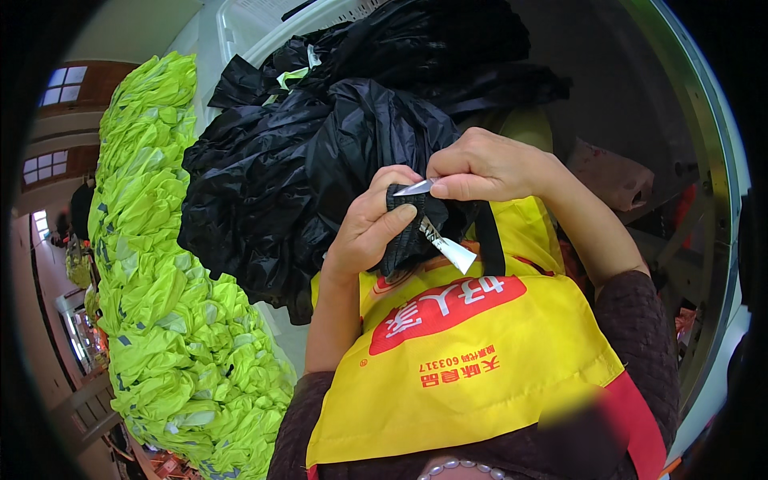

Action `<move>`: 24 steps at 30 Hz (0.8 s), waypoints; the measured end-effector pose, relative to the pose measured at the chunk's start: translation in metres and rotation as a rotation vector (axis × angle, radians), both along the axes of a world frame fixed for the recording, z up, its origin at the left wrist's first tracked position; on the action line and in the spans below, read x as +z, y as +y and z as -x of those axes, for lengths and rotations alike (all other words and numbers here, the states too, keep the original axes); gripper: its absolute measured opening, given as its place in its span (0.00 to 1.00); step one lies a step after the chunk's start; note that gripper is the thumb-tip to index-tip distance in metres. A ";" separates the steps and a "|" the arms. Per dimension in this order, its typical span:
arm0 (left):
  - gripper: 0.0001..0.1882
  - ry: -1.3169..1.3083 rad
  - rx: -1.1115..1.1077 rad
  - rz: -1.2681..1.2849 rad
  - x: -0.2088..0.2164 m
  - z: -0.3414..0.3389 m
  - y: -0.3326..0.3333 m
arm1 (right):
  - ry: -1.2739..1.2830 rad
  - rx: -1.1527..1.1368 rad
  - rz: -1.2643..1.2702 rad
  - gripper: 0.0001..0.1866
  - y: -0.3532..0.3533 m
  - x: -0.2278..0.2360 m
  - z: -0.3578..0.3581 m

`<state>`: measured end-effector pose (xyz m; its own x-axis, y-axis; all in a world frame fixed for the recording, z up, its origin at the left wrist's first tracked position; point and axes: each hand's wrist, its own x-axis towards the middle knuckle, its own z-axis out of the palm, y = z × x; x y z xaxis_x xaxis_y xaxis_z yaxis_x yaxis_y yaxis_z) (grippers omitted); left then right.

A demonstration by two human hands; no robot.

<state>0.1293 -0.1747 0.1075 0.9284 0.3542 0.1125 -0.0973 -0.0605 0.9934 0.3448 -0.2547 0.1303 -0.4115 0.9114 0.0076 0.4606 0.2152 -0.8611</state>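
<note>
The left hand [364, 228] grips a gathered black elastic band [406, 238], its long axis running up and down in front of the yellow apron [480, 336]. The right hand [488, 166] is closed around a silver blade [413, 189], lying nearly level, its tip pointing left across the band's upper end. A white label [456, 254] slants down to the right.

Blade [414, 189]: metal, smooth, bright. Black garments [320, 148]: thin synthetic-looking cloth, glossy, creased. Gathered cuff [394, 250]: ribbed, matt. Yellow-green garments [152, 240]: crinkled cloth, slight sheen. Apron [480, 408]: smooth cloth.
</note>
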 end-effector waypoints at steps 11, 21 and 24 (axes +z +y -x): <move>0.08 -0.046 0.028 -0.020 0.000 0.001 0.002 | 0.457 -0.385 -0.003 0.10 0.001 -0.005 0.022; 0.11 -0.160 0.480 0.779 0.000 0.012 0.006 | 0.557 -0.907 0.011 0.13 0.022 -0.007 0.006; 0.09 -0.249 0.593 0.870 0.006 0.012 0.015 | 0.543 -0.859 0.050 0.12 -0.005 -0.002 0.024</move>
<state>0.1169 -0.1600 0.1133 0.5685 0.7890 -0.2331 -0.4895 0.5521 0.6750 0.3204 -0.2594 0.1284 0.4307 0.9013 -0.0474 -0.0137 -0.0460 -0.9988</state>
